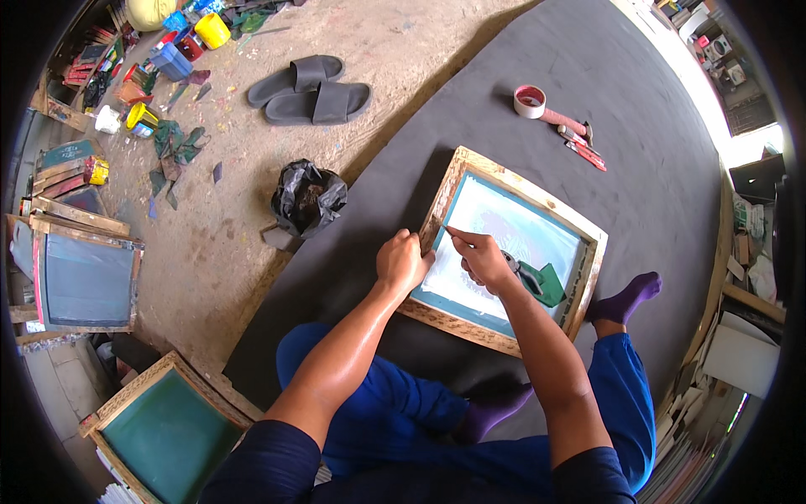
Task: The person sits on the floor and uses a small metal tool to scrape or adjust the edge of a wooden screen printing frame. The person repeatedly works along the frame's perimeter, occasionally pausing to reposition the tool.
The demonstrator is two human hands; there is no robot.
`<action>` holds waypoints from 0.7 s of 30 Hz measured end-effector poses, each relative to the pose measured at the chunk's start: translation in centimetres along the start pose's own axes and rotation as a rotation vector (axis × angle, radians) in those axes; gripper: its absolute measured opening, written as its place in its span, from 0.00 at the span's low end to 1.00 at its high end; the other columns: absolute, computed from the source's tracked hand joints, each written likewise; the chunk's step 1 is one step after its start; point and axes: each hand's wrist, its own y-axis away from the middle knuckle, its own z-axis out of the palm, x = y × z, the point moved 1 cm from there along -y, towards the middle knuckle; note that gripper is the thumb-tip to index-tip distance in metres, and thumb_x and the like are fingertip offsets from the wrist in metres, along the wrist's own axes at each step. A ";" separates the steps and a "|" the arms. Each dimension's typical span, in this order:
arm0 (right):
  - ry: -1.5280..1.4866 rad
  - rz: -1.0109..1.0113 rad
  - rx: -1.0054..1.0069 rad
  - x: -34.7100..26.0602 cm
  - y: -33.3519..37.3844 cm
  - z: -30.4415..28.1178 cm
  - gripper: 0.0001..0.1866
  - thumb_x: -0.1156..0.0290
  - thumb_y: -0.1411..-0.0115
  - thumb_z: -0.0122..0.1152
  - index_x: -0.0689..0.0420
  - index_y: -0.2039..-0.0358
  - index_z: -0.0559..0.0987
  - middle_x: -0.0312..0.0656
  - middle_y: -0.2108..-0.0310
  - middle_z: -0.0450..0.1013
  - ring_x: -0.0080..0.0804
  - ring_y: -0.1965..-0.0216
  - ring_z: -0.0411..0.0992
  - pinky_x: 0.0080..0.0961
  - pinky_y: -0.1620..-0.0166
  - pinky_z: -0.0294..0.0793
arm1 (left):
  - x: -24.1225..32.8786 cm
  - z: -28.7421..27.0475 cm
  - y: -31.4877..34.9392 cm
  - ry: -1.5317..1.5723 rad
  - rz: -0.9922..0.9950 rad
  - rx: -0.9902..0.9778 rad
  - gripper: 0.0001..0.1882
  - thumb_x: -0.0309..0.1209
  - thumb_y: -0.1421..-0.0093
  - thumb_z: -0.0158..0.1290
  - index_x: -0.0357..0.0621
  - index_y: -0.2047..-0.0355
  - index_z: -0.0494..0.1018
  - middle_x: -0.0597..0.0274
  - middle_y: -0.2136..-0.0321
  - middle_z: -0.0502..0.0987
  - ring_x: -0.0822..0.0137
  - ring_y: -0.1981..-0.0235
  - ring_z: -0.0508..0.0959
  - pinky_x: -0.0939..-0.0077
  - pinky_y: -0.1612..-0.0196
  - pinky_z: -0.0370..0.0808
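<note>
A wooden screen-printing frame (516,186) with pale mesh and a blue-green border lies flat on a dark grey surface in front of me. My left hand (403,262) is closed on its left wooden bar, thumb toward the mesh. Over the mesh, my right hand (480,257) has its fingers curled together, with a thin dark tip reaching the inner edge of that same bar. What those fingers hold is too small to make out. Just right of this hand, a dark-handled tool (531,277) and a green scrap (551,287) rest on the mesh, partly hidden by my wrist.
Beyond the frame lie a tape roll (530,102), a hammer (571,123) and a red cutter (585,155). A black plastic bag (308,199) stands left, beside the raised surface's edge. Sandals (317,102), paint pots (212,31) and other frames (90,277) occupy the floor.
</note>
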 end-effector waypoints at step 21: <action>0.690 -0.118 0.068 -5.0 1.8 -0.9 0.23 0.67 0.30 0.50 0.48 0.36 0.75 0.56 0.65 0.83 0.55 0.62 0.83 0.49 0.59 0.83 | 0.5 -0.5 0.0 0.031 -0.014 0.000 0.18 0.40 0.47 0.69 0.36 0.70 0.81 0.49 0.68 0.80 0.45 0.65 0.84 0.54 0.61 0.81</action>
